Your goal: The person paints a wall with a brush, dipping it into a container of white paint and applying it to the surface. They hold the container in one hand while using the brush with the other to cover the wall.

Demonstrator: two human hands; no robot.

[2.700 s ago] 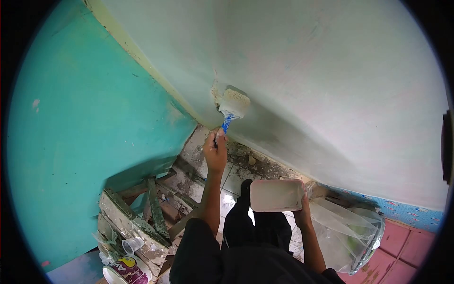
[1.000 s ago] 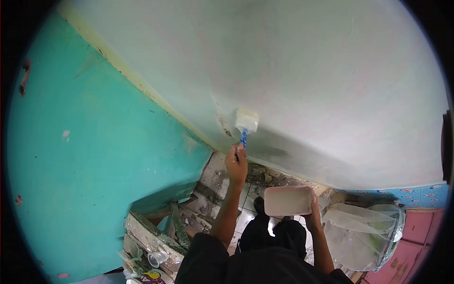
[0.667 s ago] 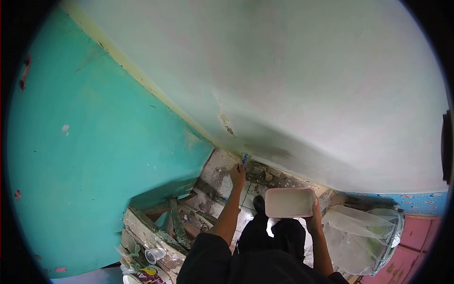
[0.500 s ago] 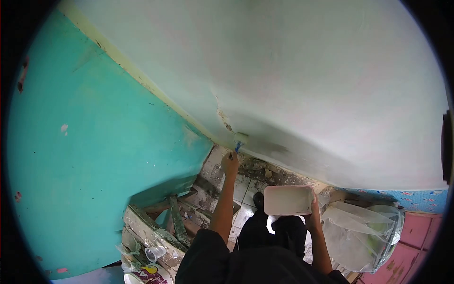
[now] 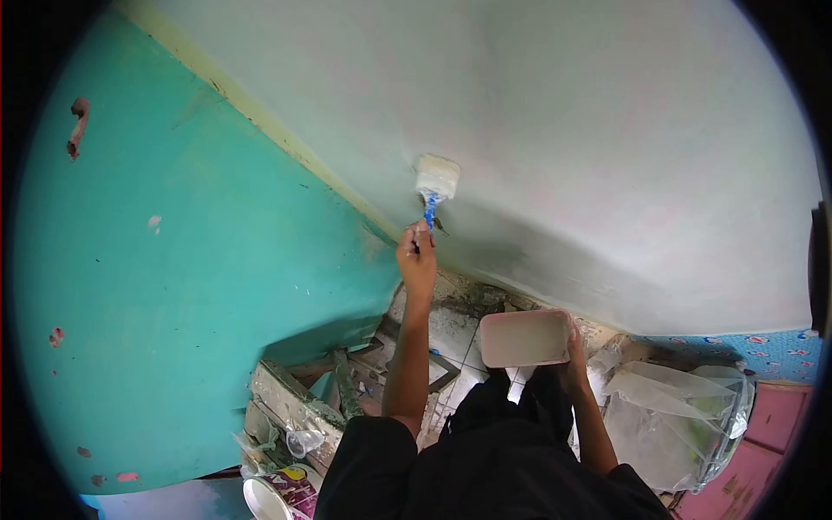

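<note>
A paintbrush (image 5: pixel 438 178) with a blue, paint-smeared handle and wide whitish bristles is gripped in my left hand (image 5: pixel 417 251). Its bristles lie against the whitish wall (image 5: pixel 607 156), over the upper part of a crack. The end of that crack (image 5: pixel 442 227) shows beside the handle; the rest is hidden by the brush. My right hand (image 5: pixel 575 357) holds a pale pink rectangular tub (image 5: pixel 524 363) by its right side, in front of my legs. Pale liquid fills part of the tub.
A turquoise wall (image 5: pixel 199 251) with chipped spots meets the whitish wall at left. Below it stand a worn wooden piece (image 5: pixel 295 394), a clear plastic cup (image 5: pixel 303 443) and a printed bucket (image 5: pixel 290 492). A plastic-covered object (image 5: pixel 676 425) sits at right, beside pink panels (image 5: pixel 776 416).
My left hand has moved the brush up along the crack, away from the wall's foot. The tub stays in my right hand, and the view has shifted slightly.
</note>
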